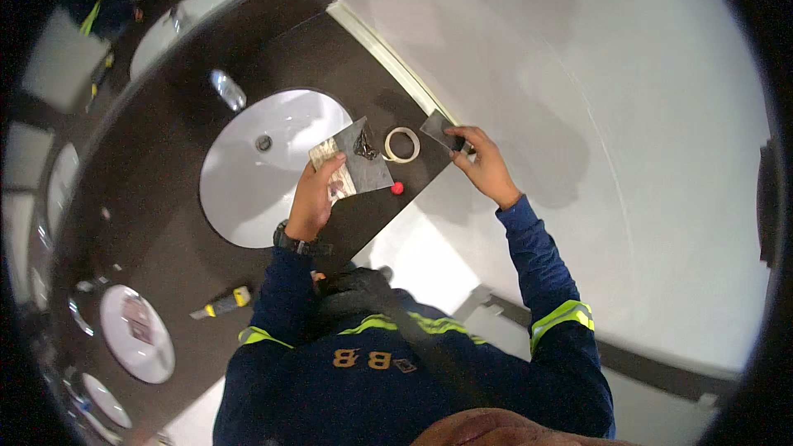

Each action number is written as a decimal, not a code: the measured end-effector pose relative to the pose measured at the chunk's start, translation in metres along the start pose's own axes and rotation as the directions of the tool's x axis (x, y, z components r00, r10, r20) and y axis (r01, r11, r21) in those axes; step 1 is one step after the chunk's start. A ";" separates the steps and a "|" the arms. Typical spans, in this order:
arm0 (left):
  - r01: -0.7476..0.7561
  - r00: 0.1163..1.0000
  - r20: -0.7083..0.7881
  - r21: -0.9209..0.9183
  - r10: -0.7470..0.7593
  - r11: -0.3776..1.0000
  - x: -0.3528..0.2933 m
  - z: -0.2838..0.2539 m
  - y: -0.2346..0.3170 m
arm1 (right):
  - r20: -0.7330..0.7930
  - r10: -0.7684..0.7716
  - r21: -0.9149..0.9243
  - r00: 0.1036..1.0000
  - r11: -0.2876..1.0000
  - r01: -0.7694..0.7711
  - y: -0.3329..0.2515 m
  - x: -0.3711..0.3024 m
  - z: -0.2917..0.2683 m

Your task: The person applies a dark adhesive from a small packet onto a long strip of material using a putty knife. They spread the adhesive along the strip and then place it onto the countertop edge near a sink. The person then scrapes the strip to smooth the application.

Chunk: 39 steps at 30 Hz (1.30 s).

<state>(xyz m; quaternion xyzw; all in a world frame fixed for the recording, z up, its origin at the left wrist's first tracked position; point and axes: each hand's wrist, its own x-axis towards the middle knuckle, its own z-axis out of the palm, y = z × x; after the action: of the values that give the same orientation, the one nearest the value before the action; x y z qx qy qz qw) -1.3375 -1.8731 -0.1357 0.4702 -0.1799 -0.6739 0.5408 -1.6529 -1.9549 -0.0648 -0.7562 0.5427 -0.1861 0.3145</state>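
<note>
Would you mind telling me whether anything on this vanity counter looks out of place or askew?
The flat grey plate in the left hand carries a dark smear. A roll of tape, a small red cap and a yellow-and-black tool lie loose on the dark counter by the sink.

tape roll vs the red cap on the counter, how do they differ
The tape roll is a pale, cream-coloured open ring; the red cap is a solid red dot-like piece. The tape roll is clearly the bigger of the two. The tape roll lies nearer the wall, between the left hand's grey sheet and the right hand; the red cap sits by the counter's front edge. Both rest on the dark counter beside the sink, and neither is held.
</note>
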 end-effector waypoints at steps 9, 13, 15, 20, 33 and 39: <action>-0.103 0.985 0.113 -0.200 0.128 0.974 0.014 -0.034 -0.076 | 0.453 -0.418 -0.731 0.787 0.331 0.596 -0.021 0.164 -0.033; -0.214 0.967 0.066 -0.316 0.246 0.924 -0.002 -0.003 -0.077 | 0.557 -0.233 -0.785 0.797 0.165 0.597 -0.007 0.229 -0.052; -0.106 0.982 0.097 -0.436 0.164 0.894 -0.008 -0.007 -0.048 | 0.558 -0.179 -0.812 0.810 0.083 0.578 -0.021 0.244 -0.053; -0.387 0.914 0.032 -0.238 0.405 0.891 -0.033 -0.004 -0.042 | 0.530 0.002 -0.831 0.848 -0.197 0.520 -0.019 0.282 -0.065; -0.398 0.893 0.077 -0.322 0.443 0.859 -0.023 -0.014 -0.026 | 0.683 -0.118 -0.706 0.721 -0.358 0.611 0.020 0.318 -0.102; -0.407 0.893 0.078 -0.282 0.444 0.869 -0.017 -0.016 -0.028 | 0.717 -0.049 -0.654 0.695 -0.390 0.648 0.022 0.325 -0.099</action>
<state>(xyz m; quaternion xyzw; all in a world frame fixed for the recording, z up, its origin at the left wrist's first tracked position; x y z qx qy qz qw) -1.3407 -1.8437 -0.1571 0.2960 -0.2272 -0.5868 0.7186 -1.6195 -2.2912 -0.0262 -0.8498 0.1051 0.3601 -0.3703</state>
